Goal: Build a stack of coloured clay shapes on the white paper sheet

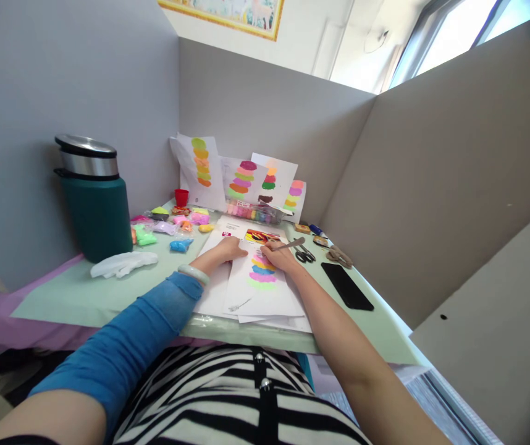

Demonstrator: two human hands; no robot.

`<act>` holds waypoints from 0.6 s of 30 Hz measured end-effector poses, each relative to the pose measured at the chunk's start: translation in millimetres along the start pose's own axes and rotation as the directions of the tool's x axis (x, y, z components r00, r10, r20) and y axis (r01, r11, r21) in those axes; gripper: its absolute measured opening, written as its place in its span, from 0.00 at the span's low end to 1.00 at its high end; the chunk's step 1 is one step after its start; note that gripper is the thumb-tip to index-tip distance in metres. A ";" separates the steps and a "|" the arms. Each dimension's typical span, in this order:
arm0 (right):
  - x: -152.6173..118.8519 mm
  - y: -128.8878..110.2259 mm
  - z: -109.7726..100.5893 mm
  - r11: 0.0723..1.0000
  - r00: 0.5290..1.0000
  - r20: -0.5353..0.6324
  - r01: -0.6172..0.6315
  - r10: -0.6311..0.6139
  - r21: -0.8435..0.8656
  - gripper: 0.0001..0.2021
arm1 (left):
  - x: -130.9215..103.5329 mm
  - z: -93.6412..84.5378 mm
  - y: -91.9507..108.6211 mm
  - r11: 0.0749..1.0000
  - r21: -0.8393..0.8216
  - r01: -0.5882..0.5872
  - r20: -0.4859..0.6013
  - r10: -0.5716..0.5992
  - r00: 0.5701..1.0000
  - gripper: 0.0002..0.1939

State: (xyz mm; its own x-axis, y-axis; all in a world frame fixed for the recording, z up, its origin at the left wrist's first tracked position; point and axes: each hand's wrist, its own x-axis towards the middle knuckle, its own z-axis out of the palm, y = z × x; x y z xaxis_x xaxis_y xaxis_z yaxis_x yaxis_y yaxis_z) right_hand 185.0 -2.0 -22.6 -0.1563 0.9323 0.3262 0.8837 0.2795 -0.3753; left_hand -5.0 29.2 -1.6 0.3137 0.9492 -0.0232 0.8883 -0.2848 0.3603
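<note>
My right hand [280, 254] is closed around a slim metal fork [293, 244], its handle sticking out to the right. The fork's tines seem to touch the top of a column of coloured clay patches [263, 270] in pink, yellow, blue, purple and green. These patches lie on a white sheet of paper [241, 290], on top of other sheets. My left hand [230, 248] rests on the sheet's upper left, fingers stretched out, holding nothing. Just beyond both hands is a printed picture in red and yellow [262, 236].
Bagged bits of coloured clay [181, 245], a red cup [181, 198], a white glove [123, 264] and a green flask [98, 210] stand left. Scissors [305, 252] and a black phone [347, 286] lie right. Painted sheets [209, 167] lean at the back.
</note>
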 end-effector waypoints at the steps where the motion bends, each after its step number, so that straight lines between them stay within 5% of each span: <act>1: -0.1 -0.1 0.0 1.000 1.000 0.004 0.000 0.000 -0.005 0.14 | 0.5 0.3 -0.4 1.000 0.006 -0.015 0.004 0.015 1.000 0.29; 18: -1.6 -3.5 -0.7 0.999 0.999 0.034 -0.001 0.003 -0.039 0.14 | -0.7 0.7 -1.5 0.998 0.038 -0.043 0.005 0.043 0.999 0.27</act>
State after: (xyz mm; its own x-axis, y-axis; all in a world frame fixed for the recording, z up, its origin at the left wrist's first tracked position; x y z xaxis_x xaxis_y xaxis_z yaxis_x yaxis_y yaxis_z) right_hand 182.4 -4.6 -21.2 -0.1687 0.9403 0.2956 0.9004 0.2691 -0.3420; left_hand -6.4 28.8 -2.7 0.3529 0.9356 -0.0124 0.8863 -0.3300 0.3249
